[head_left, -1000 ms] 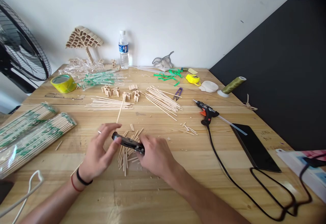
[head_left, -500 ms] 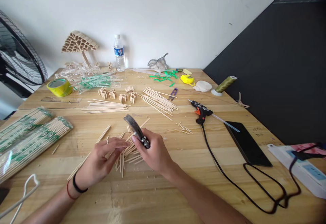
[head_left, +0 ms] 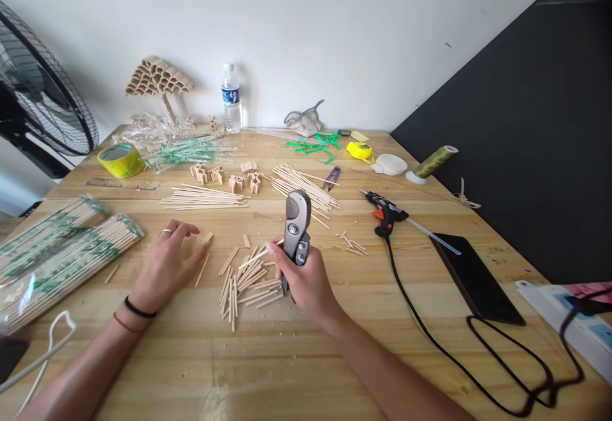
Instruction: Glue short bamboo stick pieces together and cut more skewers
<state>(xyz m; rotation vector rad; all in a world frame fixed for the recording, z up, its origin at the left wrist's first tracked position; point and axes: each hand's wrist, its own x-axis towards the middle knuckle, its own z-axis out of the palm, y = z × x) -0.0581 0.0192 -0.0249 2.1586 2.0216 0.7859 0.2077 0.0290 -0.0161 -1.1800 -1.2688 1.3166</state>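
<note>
My right hand [head_left: 308,277] is wrapped round a grey and black cutter tool [head_left: 297,217], held upright at mid-table. A short wooden stick [head_left: 255,257] sticks out to the left from its thumb and fingers. Below and left of that hand lies a loose pile of short cut sticks [head_left: 234,290]. My left hand [head_left: 169,258] is over the table at the left with its fingers apart and holds nothing. Beside its fingertips lie a few sticks [head_left: 203,269], partly hidden by the hand.
Bagged sticks [head_left: 90,255] lie left, near a fan [head_left: 48,83]. Behind are long sticks [head_left: 205,198], small stick blocks [head_left: 236,182], yellow tape [head_left: 120,160] and a bottle [head_left: 231,102]. A glue gun [head_left: 385,214], its cable and a black tablet [head_left: 478,280] are at right.
My left hand has moved left, away from the pile, and its fingers have spread. My right hand has shifted right and turned the cutter upright. The camera view has shifted slightly.
</note>
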